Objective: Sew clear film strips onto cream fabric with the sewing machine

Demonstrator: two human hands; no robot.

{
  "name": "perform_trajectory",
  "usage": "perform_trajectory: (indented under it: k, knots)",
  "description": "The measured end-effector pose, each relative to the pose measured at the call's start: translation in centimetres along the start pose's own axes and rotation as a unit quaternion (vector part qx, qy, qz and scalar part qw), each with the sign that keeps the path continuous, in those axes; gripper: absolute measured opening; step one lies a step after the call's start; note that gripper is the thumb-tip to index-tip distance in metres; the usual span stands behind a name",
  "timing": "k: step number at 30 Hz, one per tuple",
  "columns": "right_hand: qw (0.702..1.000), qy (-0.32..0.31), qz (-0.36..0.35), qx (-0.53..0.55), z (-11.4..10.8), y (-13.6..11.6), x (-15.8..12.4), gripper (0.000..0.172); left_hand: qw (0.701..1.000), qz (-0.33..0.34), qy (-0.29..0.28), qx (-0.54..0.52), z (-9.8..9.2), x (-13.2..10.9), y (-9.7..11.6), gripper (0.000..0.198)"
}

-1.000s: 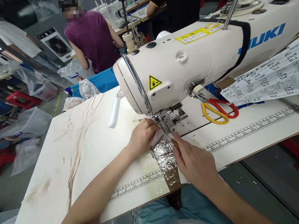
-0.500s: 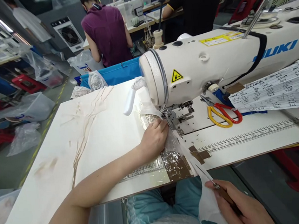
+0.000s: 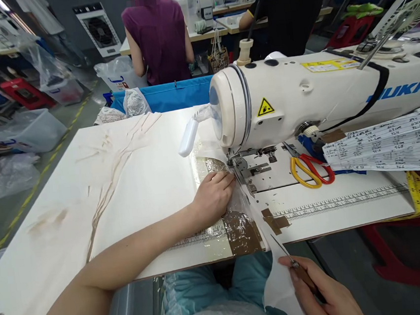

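Note:
My left hand (image 3: 214, 199) lies beside the needle area of a white sewing machine (image 3: 282, 96), its fingers closed and pressed on a strip of thin white fabric (image 3: 257, 217). The strip runs from under the presser foot (image 3: 229, 161) down over the table's front edge toward my lap. My right hand (image 3: 319, 285) grips an awl (image 3: 305, 277) with a wooden handle; its thin metal tip points up and left along the fabric. Between thumb and fingers, the same hand also touches the hanging part of the fabric.
Scissors (image 3: 310, 170) with yellow and red handles lie right of the needle. Paper strips with handwriting (image 3: 386, 138) and a yellow tape measure (image 3: 419, 194) are farther right. Long beige strips (image 3: 113, 196) lie on the white table (image 3: 153, 183). Two seated people work beyond the machine.
The camera view has shifted slightly, so the machine sits a little farther right in view. Both hands keep nearly the same hold on the fabric and the awl.

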State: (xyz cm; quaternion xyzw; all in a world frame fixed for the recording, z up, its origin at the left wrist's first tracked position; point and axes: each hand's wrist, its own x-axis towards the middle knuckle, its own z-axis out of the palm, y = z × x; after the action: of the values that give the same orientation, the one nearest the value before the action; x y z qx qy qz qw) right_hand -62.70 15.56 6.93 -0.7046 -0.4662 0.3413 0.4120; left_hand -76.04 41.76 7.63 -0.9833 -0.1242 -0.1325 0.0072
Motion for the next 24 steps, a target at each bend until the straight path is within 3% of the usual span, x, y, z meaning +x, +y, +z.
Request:
perform_trajectory:
  k: [5, 7, 10, 12, 15, 18, 21, 24]
  knots:
    - [0.985, 0.053, 0.078, 0.142, 1.7, 0.6, 0.7, 0.027, 0.999, -0.025, 0.01, -0.031, 0.4, 0.2, -0.7, 0.04]
    - [0.959, 0.065, 0.105, 0.256, 2.9, 0.7, 1.1, 0.027, 0.998, -0.032, 0.013, -0.052, 0.6, 0.3, -1.1, 0.041]
    - [0.893, 0.056, 0.121, 0.431, 4.8, 0.7, 1.2, 0.028, 0.996, -0.023, 0.018, -0.087, 0.7, 0.3, -1.8, 0.042]
    - [0.871, 0.032, 0.13, 0.473, 5.6, 0.6, 1.1, 0.028, 0.994, -0.007, 0.017, -0.103, 0.6, 0.2, -2.2, 0.042]
    - [0.91, 0.02, 0.145, 0.389, 5.9, 0.1, 1.0, 0.029, 0.995, 0.022, 0.017, -0.096, 0.8, -0.1, -2.4, 0.042]
    - [0.957, 0.07, 0.126, 0.251, 5.6, -0.6, 1.2, 0.029, 0.998, 0.023, 0.027, -0.054, 1.0, -0.1, -2.0, 0.042]
    - [0.977, 0.114, 0.098, 0.148, 5.0, -1.3, 1.8, 0.028, 0.999, -0.002, 0.035, -0.023, 0.9, 0.5, -1.4, 0.039]
    - [0.987, 0.119, 0.068, 0.08, 4.4, -2.0, 2.9, 0.028, 0.999, -0.022, 0.034, -0.009, 0.7, 1.1, -1.3, 0.036]
